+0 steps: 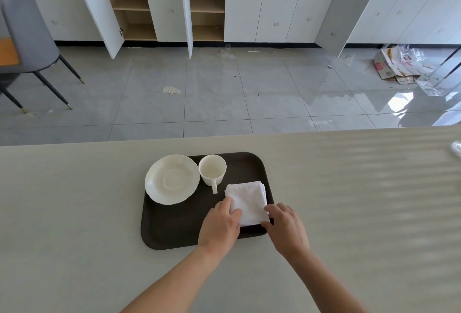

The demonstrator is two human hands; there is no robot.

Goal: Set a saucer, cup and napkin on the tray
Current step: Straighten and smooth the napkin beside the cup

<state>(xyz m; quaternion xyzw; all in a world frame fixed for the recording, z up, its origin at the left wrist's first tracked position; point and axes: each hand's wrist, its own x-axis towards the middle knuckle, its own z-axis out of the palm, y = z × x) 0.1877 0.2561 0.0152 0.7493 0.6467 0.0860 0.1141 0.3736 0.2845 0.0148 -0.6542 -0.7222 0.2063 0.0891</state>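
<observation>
A dark brown tray (174,227) lies on the pale table. At its far left rests a white saucer (172,179), its rim jutting slightly over the tray's left edge. A white cup (212,170) stands upright beside the saucer, handle pointing toward me. A folded white napkin (248,200) lies on the tray's right side. My left hand (219,227) rests on the napkin's near left corner, fingers on the cloth. My right hand (287,227) touches the napkin's near right corner at the tray's right edge.
The table's far edge (224,136) runs across the middle of the view, with tiled floor beyond. A clear plastic item (456,149) lies at the table's right edge. A grey chair (27,38) stands far left. White cabinets with open doors line the back wall.
</observation>
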